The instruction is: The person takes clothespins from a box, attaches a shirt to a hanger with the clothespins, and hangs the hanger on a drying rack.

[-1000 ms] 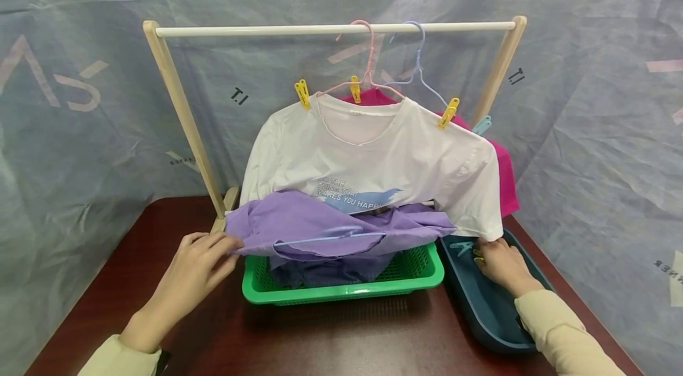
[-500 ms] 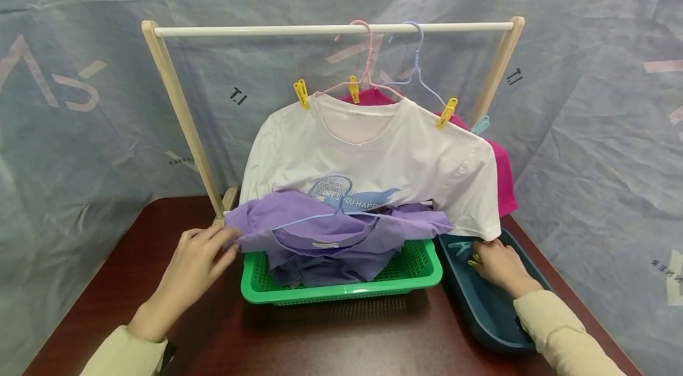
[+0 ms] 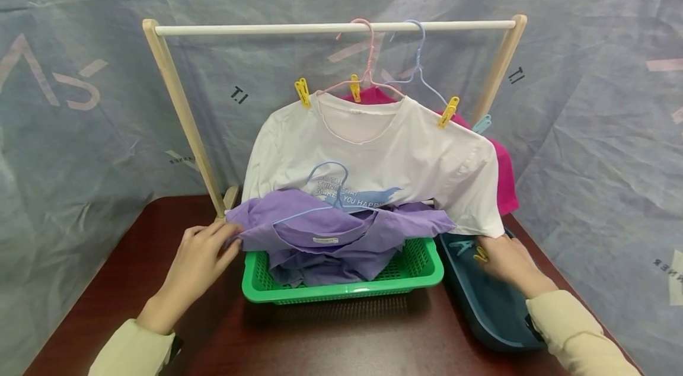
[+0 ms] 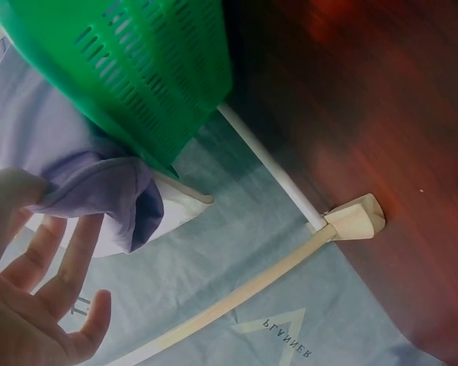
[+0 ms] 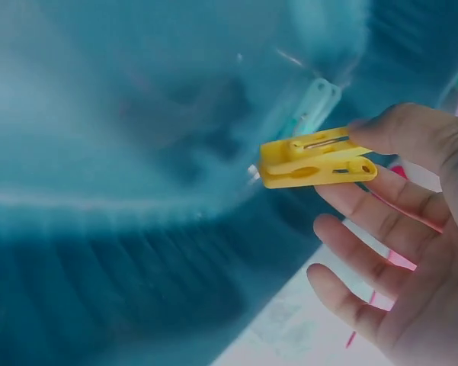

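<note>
1. Dark-red table (image 3: pixel 320 337) lies nearest, at 6 o'clock of the basket (image 3: pixel 341 292).

2. At 9 o'clock of the basket, the left hand (image 3: pixel 200 260) pinches an edge of the purple shirt (image 3: pixel 389 228) between thumb and fingers, the others loosely spread, probably to steady that side.

3. Purple shirt lies across the basket, which seems to catch its slack folds. Its blue hanger (image 3: pixel 338 201) sits in the neck opening, hook toward 12 o'clock, apparently so the hook is free of cloth.

4. At 3 o'clock, over the tray (image 3: pixel 498 311), the right hand (image 3: pixel 509 260) pinches a yellow peg (image 5: pixel 312 164) by its handles, the remaining fingers apart. That hold looks suited to squeezing; the biting end appears closed.

5. A light-blue peg (image 3: pixel 462 247) lies in the tray, whose walls presumably stop pegs straying. Whether it touches the yellow one, I cannot tell.

6. At 12 o'clock, the white shirt (image 3: pixel 405 156) hangs from a pink hanger (image 3: pixel 369 59) hooked over the rail (image 3: pixel 256 29); shoulder pegs (image 3: pixel 302 92) at its 10 and 2 o'clock likely prevent slipping.

7. Behind it hangs a magenta shirt (image 3: pixel 504 174), mostly hidden.

8. Farthest is a grey sheet (image 3: pixel 80 145).
</note>
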`<state>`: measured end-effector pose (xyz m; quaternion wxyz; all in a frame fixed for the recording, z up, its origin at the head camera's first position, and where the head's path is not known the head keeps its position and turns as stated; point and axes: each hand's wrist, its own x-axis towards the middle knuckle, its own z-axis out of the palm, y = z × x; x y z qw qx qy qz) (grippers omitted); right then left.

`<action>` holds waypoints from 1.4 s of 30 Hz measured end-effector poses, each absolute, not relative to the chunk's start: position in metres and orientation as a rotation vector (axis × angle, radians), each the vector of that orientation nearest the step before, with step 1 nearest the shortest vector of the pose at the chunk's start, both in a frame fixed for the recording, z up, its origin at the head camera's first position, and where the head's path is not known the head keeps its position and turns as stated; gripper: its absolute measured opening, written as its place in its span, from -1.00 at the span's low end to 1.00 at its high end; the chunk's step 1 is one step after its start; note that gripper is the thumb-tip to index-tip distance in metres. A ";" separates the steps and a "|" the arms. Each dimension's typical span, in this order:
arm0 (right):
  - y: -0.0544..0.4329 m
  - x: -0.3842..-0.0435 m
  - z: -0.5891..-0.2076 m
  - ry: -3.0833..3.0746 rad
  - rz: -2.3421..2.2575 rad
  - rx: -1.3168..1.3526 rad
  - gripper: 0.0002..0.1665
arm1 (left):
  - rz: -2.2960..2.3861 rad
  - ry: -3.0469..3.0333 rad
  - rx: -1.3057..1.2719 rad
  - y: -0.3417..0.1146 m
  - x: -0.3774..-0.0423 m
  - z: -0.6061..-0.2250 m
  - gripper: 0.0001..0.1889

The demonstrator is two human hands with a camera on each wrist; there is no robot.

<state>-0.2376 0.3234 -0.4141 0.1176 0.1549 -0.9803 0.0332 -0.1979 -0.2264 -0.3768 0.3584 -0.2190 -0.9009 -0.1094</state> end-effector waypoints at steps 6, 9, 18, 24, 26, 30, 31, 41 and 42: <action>0.327 -0.235 -0.403 -2.890 0.086 0.419 -0.59 | -0.289 -2.323 -0.557 -0.226 -0.199 -0.378 -0.81; 0.331 -0.234 -0.398 -2.883 0.065 0.411 -0.68 | -0.292 -2.321 -0.557 -0.227 -0.198 -0.378 -0.81; 0.340 -0.232 -0.381 -2.867 0.099 0.350 -0.72 | -0.298 -2.317 -0.562 -0.227 -0.199 -0.379 -0.80; 0.346 -0.229 -0.369 -2.828 0.140 0.328 -0.74 | -0.299 -2.318 -0.558 -0.227 -0.200 -0.380 -0.80; 0.346 -0.228 -0.365 -2.813 0.150 0.324 -0.74 | -0.300 -2.318 -0.558 -0.226 -0.200 -0.380 -0.80; 0.345 -0.227 -0.359 -2.773 0.151 0.327 -0.75 | -0.303 -2.313 -0.563 -0.226 -0.200 -0.380 -0.81; 0.345 -0.226 -0.358 -2.760 0.147 0.332 -0.76 | -0.304 -2.311 -0.565 -0.226 -0.200 -0.380 -0.81; 0.335 -0.218 -0.335 -2.663 0.114 0.381 -0.69 | -0.312 -2.306 -0.560 -0.226 -0.201 -0.380 -0.81; 0.334 -0.218 -0.332 -2.657 0.117 0.386 -0.68 | -0.313 -2.305 -0.558 -0.226 -0.201 -0.380 -0.81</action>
